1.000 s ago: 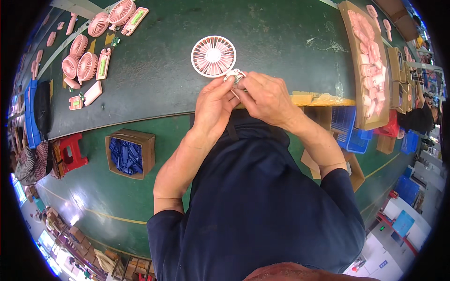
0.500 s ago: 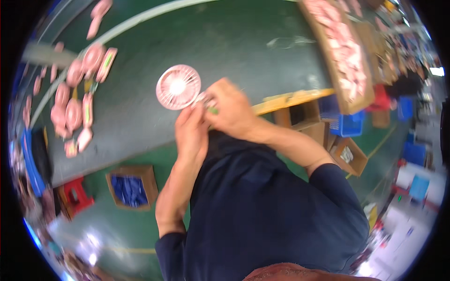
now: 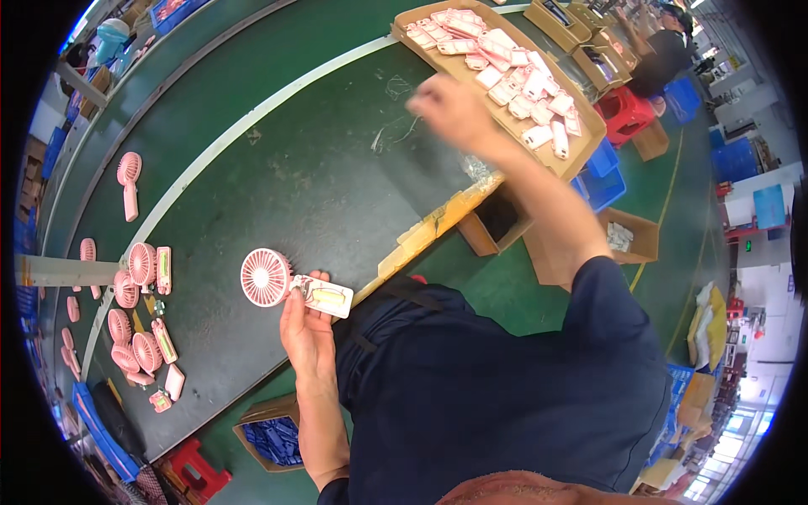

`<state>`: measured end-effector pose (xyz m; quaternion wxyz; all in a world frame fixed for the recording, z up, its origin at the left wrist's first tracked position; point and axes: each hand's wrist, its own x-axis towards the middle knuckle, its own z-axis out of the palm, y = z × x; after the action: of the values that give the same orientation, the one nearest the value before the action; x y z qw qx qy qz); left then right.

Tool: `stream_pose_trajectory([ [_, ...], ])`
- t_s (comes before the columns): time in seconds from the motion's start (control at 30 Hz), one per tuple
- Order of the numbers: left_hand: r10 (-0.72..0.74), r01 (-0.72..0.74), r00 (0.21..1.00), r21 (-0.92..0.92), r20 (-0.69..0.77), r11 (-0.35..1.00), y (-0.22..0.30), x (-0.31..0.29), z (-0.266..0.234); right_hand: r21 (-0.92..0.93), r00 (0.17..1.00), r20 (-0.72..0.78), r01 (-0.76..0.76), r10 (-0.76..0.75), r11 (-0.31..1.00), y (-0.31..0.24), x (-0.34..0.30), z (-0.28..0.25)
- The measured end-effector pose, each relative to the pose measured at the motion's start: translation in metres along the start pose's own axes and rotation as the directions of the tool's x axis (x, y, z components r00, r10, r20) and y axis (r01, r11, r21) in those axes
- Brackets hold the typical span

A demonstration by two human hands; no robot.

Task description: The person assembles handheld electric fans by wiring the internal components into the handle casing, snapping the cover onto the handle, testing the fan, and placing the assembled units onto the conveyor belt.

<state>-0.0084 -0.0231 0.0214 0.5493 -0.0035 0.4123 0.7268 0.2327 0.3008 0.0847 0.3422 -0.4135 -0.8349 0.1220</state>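
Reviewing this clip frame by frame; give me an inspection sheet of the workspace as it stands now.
Surface: dark green table, scuffed, with yellow tape along part of the near edge.
Job's things: pink fan with its handle opened, interior showing; cardboard tray of pale pink parts at right.
Clutter: clear plastic scraps near the tray; more pink fans grouped at left.
Hands: left hand holds the opened handle; right hand, blurred, is near the tray, contents unclear.
Cables: a thin reddish line inside the handle may be wire; too small to confirm.
Surroundings: red stool, box of blue parts, a co-worker beyond the tray.
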Motion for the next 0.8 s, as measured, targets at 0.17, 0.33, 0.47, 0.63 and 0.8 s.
stream_pose_trajectory([
  [0.17, -0.013, 0.013, 1.000, -0.012, 0.003, 1.000, 0.003, -0.002, 0.003, -0.573, 0.972, 0.004, -0.191, 0.236, 0.797, 0.152, 0.007, -0.038],
  [0.33, -0.030, 0.030, 0.999, -0.022, 0.017, 0.999, -0.002, 0.002, 0.005, -0.591, 0.957, 0.160, -0.102, 0.240, 0.800, 0.162, -0.007, -0.053],
  [0.47, -0.046, 0.046, 0.999, -0.020, 0.006, 0.999, -0.002, 0.003, 0.012, -0.660, 0.957, 0.134, -0.107, 0.258, 0.743, 0.137, 0.004, -0.070],
  [0.63, -0.034, 0.033, 0.999, -0.064, -0.008, 0.997, 0.000, -0.003, 0.011, -0.320, 0.992, -0.121, -0.015, -0.025, 0.947, 0.022, 0.005, -0.057],
  [0.8, -0.029, 0.028, 1.000, -0.065, -0.012, 0.997, 0.002, -0.004, 0.011, 0.643, 0.910, 0.305, -0.414, 0.281, 0.644, -0.064, -0.066, 0.029],
])
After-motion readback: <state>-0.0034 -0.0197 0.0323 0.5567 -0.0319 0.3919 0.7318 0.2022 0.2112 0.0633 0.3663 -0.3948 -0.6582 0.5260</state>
